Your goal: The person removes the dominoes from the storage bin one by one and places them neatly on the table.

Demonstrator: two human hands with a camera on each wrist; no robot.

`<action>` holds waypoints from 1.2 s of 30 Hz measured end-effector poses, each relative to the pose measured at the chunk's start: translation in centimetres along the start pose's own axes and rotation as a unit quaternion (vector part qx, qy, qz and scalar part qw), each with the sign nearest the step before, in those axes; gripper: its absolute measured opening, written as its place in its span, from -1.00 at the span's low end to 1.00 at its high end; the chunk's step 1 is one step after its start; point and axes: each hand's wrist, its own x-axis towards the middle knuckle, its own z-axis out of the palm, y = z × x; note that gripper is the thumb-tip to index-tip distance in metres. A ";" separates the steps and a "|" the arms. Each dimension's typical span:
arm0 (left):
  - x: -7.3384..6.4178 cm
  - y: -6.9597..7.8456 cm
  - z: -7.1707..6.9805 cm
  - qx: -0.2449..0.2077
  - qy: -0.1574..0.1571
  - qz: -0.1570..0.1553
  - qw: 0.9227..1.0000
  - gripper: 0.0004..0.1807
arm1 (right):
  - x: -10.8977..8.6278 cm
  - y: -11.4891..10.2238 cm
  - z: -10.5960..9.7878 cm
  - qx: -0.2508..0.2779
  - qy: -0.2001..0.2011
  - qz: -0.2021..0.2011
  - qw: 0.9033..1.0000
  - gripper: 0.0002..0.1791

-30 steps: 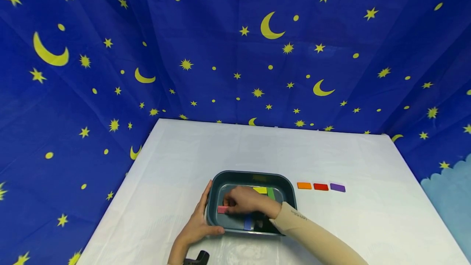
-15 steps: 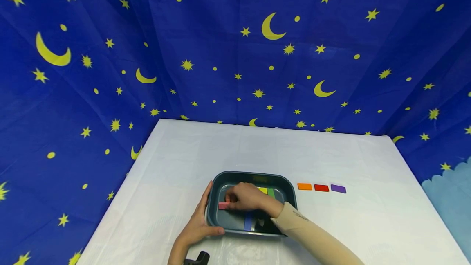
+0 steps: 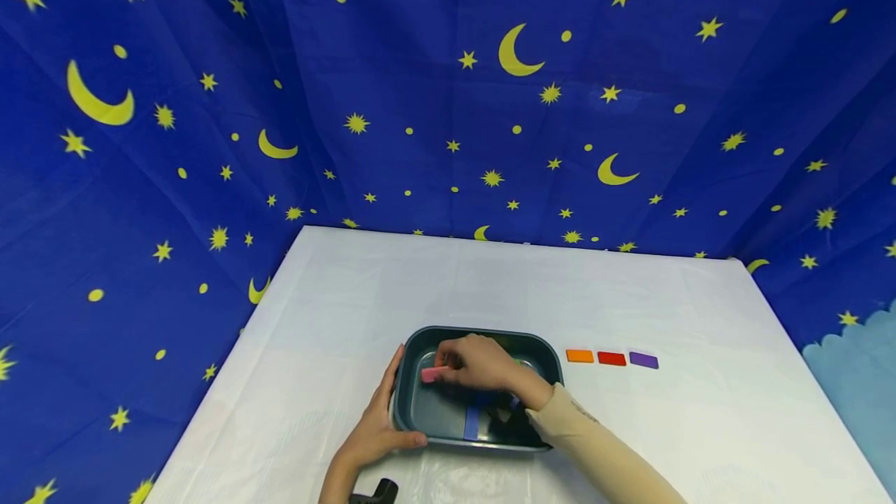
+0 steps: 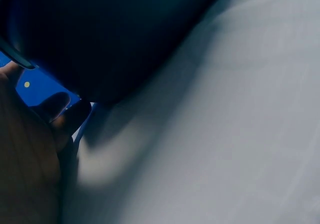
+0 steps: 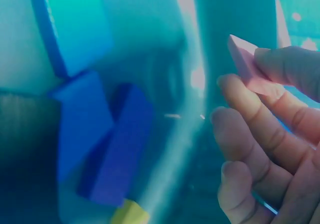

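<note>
My right hand (image 3: 479,362) pinches a pink block (image 3: 434,374) between thumb and fingers, low over the dark grey basin (image 3: 404,403). The right wrist view shows the block's slanted end beyond the fingertips. My left hand (image 3: 378,418) lies against the basin's left side, fingers fairly straight along the wall and thumb at the front edge. Inside the basin a blue block (image 3: 472,422) lies near the front wall. Several more blocks, a dark blue block (image 5: 122,149) and a yellow block (image 5: 130,214) among them, appear in the right wrist view. My right hand and forearm hide part of the interior.
Right of the basin, an orange block (image 3: 579,356), a red block (image 3: 612,358) and a purple block (image 3: 644,360) lie in a row on the white tabletop (image 3: 490,286). A blue curtain (image 3: 420,99) with stars and moons stands behind the table.
My right hand has moved the pink block slightly away from me and to the right, above the basin floor. My left hand has stayed at the basin's side.
</note>
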 end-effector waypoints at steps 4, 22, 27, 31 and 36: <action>0.0 0.0 0.0 0.000 0.001 0.002 1.000 0.43 | -0.6 0.2 -1.0 0.003 0.028 -0.016 0.999 -0.93; -0.1 0.1 0.1 0.007 0.012 0.011 1.000 0.41 | -4.1 1.4 -4.6 0.094 0.208 -0.004 0.974 -0.84; -0.1 0.1 0.1 0.007 0.010 0.018 1.000 0.40 | -5.6 2.5 -5.4 0.111 0.267 0.025 0.957 -0.86; -0.1 0.1 0.1 0.007 0.011 0.012 1.000 0.41 | -7.1 3.5 -6.2 0.110 0.317 0.063 0.940 -0.87; -0.1 0.1 0.1 0.011 0.014 0.005 1.000 0.41 | -9.3 5.3 -7.1 0.095 0.386 0.111 0.911 -0.89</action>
